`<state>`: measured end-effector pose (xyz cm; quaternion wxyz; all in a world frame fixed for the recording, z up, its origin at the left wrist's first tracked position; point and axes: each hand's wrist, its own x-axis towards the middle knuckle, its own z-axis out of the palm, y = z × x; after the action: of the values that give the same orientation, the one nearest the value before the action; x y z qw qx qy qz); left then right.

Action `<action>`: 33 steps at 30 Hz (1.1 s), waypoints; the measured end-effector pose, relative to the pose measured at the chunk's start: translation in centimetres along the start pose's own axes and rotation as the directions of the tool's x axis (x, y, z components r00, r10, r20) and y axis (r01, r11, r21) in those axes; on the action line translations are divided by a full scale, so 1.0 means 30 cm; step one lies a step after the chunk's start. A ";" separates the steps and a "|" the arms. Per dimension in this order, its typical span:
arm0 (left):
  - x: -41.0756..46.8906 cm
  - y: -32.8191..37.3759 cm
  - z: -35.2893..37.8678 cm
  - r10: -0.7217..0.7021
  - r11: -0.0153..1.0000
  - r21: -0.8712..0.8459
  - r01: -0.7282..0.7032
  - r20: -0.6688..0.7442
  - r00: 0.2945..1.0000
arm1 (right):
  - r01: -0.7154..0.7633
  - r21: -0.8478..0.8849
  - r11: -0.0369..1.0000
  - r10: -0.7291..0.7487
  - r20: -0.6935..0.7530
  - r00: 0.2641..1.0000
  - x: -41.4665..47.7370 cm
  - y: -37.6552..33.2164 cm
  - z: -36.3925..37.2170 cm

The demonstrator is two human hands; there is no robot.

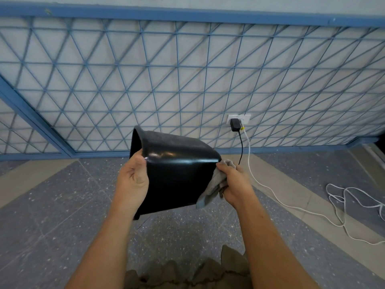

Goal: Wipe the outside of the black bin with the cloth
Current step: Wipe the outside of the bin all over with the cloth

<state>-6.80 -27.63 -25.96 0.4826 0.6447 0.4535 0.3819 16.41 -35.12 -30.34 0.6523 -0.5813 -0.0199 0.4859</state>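
- Grey speckled floor tiles [52, 215] with pale beige bands fill the lower half of what we see, and a white wall rises behind them.
- Against that wall leans a blue metal lattice frame [145, 65] of crossing thin bars, which spans almost the whole width.
- Low on the wall, right of centre, we see a white socket [244, 117] with a black adapter [235, 125] plugged in.
- A black cable [241, 147] hangs down from the adapter.
- Beside it a white cable [270, 192] runs down and across the floor to loose loops at the far right.
- We see the black bin [177, 180] held in the air at the centre, clear of the floor and turned on its side.
- Its open mouth points left and its base points right. The glossy side faces us, and the upper side looks dull and dusty.
- We see the left hand [132, 180] gripping the bin at its rim. The thumb lies on the outer wall, and the fingers are hidden behind the edge.
- We see the right hand [235, 184] closed around a bunched grey cloth [214, 185].
- This hand presses the cloth against the base end of the bin, and a loose corner hangs below.
- Both bare forearms reach up from the bottom edge. Between them we see olive clothing [187, 274].
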 end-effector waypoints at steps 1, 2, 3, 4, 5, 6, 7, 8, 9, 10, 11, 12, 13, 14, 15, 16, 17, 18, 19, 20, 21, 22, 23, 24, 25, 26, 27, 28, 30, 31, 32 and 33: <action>-0.003 0.039 0.003 -0.135 0.991 0.006 0.136 -0.068 0.988 | 0.002 0.001 1.000 -0.002 0.026 1.000 -0.002 0.001 0.004; 0.000 0.058 0.009 -0.257 0.966 -0.017 0.257 -0.131 0.957 | 0.005 -0.002 1.000 -0.005 0.050 0.999 -0.003 0.001 0.007; 0.006 0.053 0.012 -0.356 0.935 -0.066 0.350 -0.175 0.918 | 0.010 -0.008 1.000 -0.009 0.066 0.998 -0.004 0.002 0.011; 0.009 0.050 0.018 -0.420 0.907 -0.117 0.404 -0.206 0.884 | 0.016 -0.015 1.000 -0.015 0.074 0.997 -0.003 0.002 0.013; 0.015 0.042 0.022 -0.441 0.897 -0.145 0.417 -0.226 0.869 | 0.019 -0.023 1.000 -0.017 0.074 0.997 -0.003 0.002 0.015; 0.015 0.029 0.011 -0.440 0.896 -0.181 0.406 -0.232 0.868 | 0.018 -0.032 0.999 -0.015 0.069 0.997 -0.003 0.002 0.017; 0.014 0.018 0.000 -0.450 0.888 -0.214 0.407 -0.221 0.865 | 0.013 -0.037 0.999 -0.011 0.064 0.998 -0.003 0.001 0.017; 0.022 -0.011 -0.007 -0.454 0.882 -0.244 0.402 -0.220 0.863 | 0.008 -0.038 0.999 -0.006 0.057 0.998 0.000 0.002 0.017; 0.030 -0.054 -0.016 -0.480 0.865 -0.283 0.415 -0.220 0.850 | 0.003 -0.036 0.999 -0.001 0.048 0.999 0.002 0.004 0.015; 0.043 -0.135 -0.031 -0.499 0.853 -0.305 0.424 -0.236 0.834 | 0.000 -0.034 0.999 0.001 0.041 0.999 0.004 0.005 0.013; 0.060 -0.207 -0.043 -0.507 0.848 -0.312 0.428 -0.243 0.827 | 0.001 -0.033 0.999 0.000 0.035 0.999 0.004 0.005 0.012; 0.074 -0.208 -0.045 -0.513 0.840 -0.318 0.439 -0.204 0.834 | 0.004 -0.032 0.999 -0.003 0.030 1.000 0.004 0.005 0.010; 0.075 -0.155 -0.040 -0.525 0.828 -0.323 0.458 -0.162 0.836 | 0.008 -0.031 0.999 -0.007 0.026 1.000 0.004 0.005 0.009; 0.077 -0.110 -0.033 -0.511 0.827 -0.351 0.439 -0.145 0.847 | 0.014 -0.027 1.000 -0.013 0.022 1.000 0.003 0.003 0.008; 0.075 -0.090 -0.025 -0.524 0.811 -0.376 0.447 -0.128 0.842 | 0.018 -0.020 1.000 -0.017 0.018 1.000 0.000 0.000 0.009; 0.074 -0.086 -0.020 -0.527 0.799 -0.399 0.449 -0.108 0.843 | 0.018 -0.012 1.000 -0.018 0.009 1.000 -0.002 -0.002 0.011; 0.071 -0.083 -0.018 -0.543 0.780 -0.417 0.466 -0.082 0.836 | 0.019 -0.008 1.000 -0.019 -0.002 1.000 -0.004 -0.003 0.011; 0.075 -0.094 -0.017 -0.557 0.759 -0.443 0.478 -0.060 0.828 | 0.021 -0.008 1.000 -0.021 -0.010 1.000 -0.006 -0.004 0.012; 0.075 -0.093 -0.015 -0.566 0.738 -0.476 0.478 -0.050 0.823 | 0.023 -0.007 1.000 -0.023 -0.014 1.000 -0.008 -0.003 0.012; 0.078 -0.098 -0.011 -0.577 0.724 -0.500 0.474 -0.063 0.814 | 0.024 -0.004 1.000 -0.024 -0.013 1.000 -0.012 -0.003 0.014; 0.076 -0.096 -0.008 -0.595 0.710 -0.515 0.480 -0.075 0.800 | 0.023 -0.002 1.000 -0.023 -0.012 1.000 -0.015 -0.001 0.016; 0.079 -0.107 -0.009 -0.600 0.698 -0.534 0.477 -0.073 0.797 | 0.022 -0.002 1.000 -0.022 -0.010 1.000 -0.017 0.001 0.018; 0.078 -0.104 -0.006 -0.608 0.689 -0.544 0.480 -0.073 0.791 | 0.023 -0.006 1.000 -0.023 -0.009 1.000 -0.021 0.002 0.022; 0.076 -0.104 0.002 -0.611 0.692 -0.529 0.491 -0.067 0.789 | 0.026 -0.015 1.000 -0.026 -0.010 1.000 -0.025 0.002 0.026; 0.068 -0.091 0.011 -0.606 0.702 -0.515 0.492 -0.070 0.792 | 0.029 -0.023 0.999 -0.030 -0.014 0.999 -0.026 0.002 0.029; 0.064 -0.085 0.012 -0.606 0.704 -0.525 0.478 -0.093 0.790 | 0.032 -0.023 0.999 -0.032 -0.022 0.999 -0.026 0.002 0.029; 0.065 -0.087 0.009 -0.611 0.702 -0.529 0.476 -0.105 0.785 | 0.032 -0.017 0.999 -0.033 -0.029 0.999 -0.027 0.003 0.028; 0.070 -0.096 0.006 -0.615 0.699 -0.525 0.486 -0.093 0.783 | 0.032 -0.011 0.999 -0.033 -0.035 0.999 -0.025 0.003 0.023; 0.075 -0.103 0.002 -0.629 0.697 -0.492 0.521 -0.072 0.774 | 0.034 0.002 0.999 -0.034 -0.038 0.999 -0.022 0.007 0.013; 0.074 -0.097 0.002 -0.636 0.695 -0.481 0.534 -0.065 0.769 | 0.036 0.007 0.999 -0.036 -0.038 0.999 -0.020 0.007 0.011; 0.070 -0.084 0.004 -0.645 0.687 -0.482 0.544 -0.060 0.762 | 0.043 0.011 0.999 -0.042 -0.040 0.998 -0.019 0.007 0.010; 0.066 -0.065 0.011 -0.651 0.676 -0.494 0.547 -0.052 0.757 | 0.057 0.008 0.998 -0.056 -0.044 0.997 -0.018 0.005 0.012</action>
<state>-6.33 -25.59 -27.82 0.6622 0.2816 0.5906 0.3653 15.82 -35.24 -30.06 0.6687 -0.5880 -0.0199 0.4546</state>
